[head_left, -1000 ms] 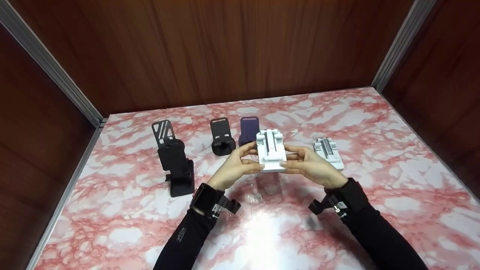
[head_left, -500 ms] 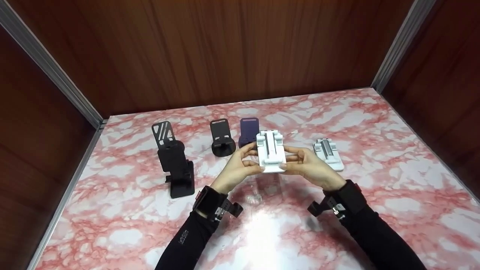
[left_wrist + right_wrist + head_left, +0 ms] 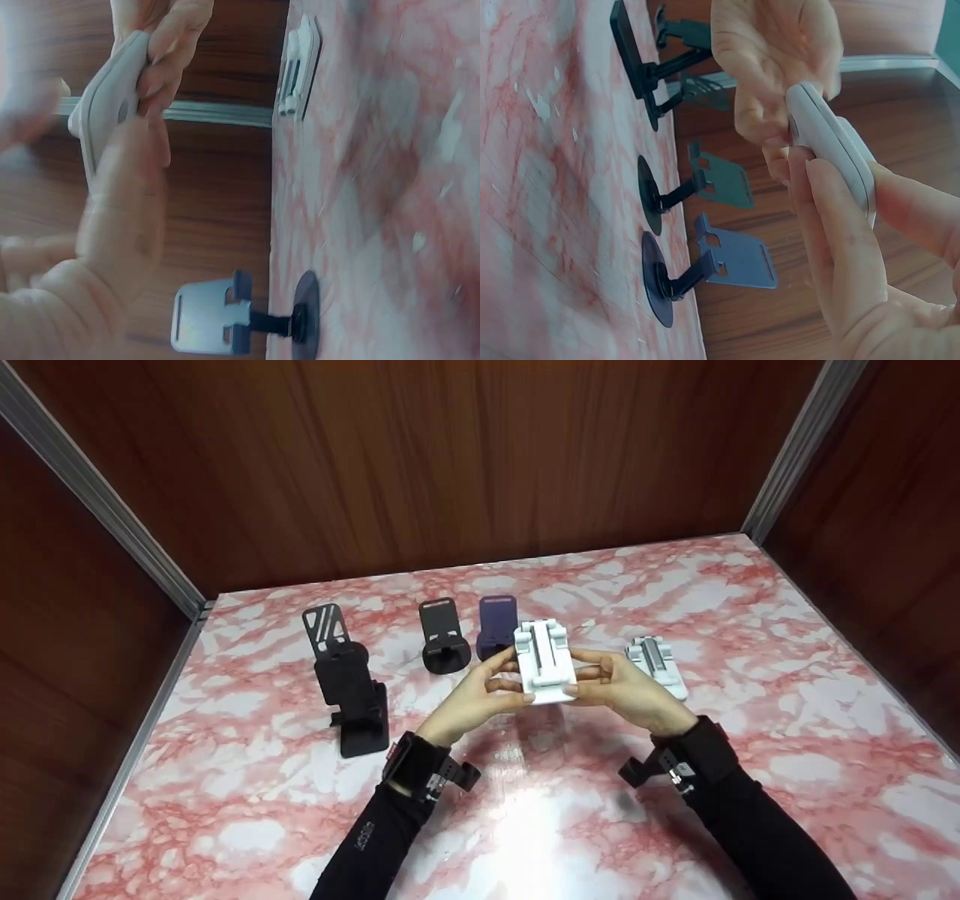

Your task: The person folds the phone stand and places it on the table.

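A wooden wall (image 3: 480,472) rises behind the white stand (image 3: 547,660), and the marbled table (image 3: 795,697) spreads beneath it. My left hand (image 3: 478,694) grips the white stand's left edge, thumb at its near corner; my right hand (image 3: 626,691) grips the right edge likewise. So the white stand sits between my hands, raised off the table, hinged side facing me. Well left of it is the tall stand (image 3: 349,694), black on a rectangular base; farther back on that side, the slotted stand (image 3: 324,630). The black stand (image 3: 440,619) is upright behind and left of the white stand; the purple stand (image 3: 497,619), nearer, is partly covered by it. To its right, past my right hand, the flat stand (image 3: 657,666) lies folded.
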A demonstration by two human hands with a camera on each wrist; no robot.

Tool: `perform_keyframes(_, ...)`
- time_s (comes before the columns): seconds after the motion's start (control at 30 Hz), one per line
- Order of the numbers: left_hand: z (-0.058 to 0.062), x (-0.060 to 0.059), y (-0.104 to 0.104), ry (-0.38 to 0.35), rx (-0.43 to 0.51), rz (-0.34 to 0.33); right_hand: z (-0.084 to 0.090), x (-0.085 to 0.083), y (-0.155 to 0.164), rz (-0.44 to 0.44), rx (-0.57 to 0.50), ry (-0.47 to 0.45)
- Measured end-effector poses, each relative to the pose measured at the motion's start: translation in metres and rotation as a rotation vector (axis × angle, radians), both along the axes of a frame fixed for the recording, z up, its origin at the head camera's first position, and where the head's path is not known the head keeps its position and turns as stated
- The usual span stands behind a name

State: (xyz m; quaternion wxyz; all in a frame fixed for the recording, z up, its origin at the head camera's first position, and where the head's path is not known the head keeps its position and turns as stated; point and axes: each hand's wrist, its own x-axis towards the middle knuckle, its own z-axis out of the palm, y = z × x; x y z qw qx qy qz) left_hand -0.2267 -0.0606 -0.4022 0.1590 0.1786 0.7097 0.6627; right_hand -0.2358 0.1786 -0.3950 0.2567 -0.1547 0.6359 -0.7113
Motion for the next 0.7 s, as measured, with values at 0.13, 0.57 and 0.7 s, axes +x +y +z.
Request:
perform_keyframes(0.13, 0.004, 0.002, -0.006, 0.097, -0.14, -0.007, 0.002, -0.003, 0.006, -0.019, -0.003, 0.006)
perform_keyframes(0.57, 0.014, 0.006, -0.022, 0.437, -0.554, 0.191, 0.004, -0.017, 0.031, -0.09, 0.072, 0.055)
perform_keyframes(0.7, 0.012, 0.005, -0.024, 0.476, -0.601, 0.206, -0.002, -0.023, 0.039, -0.091, 0.128, 0.066)
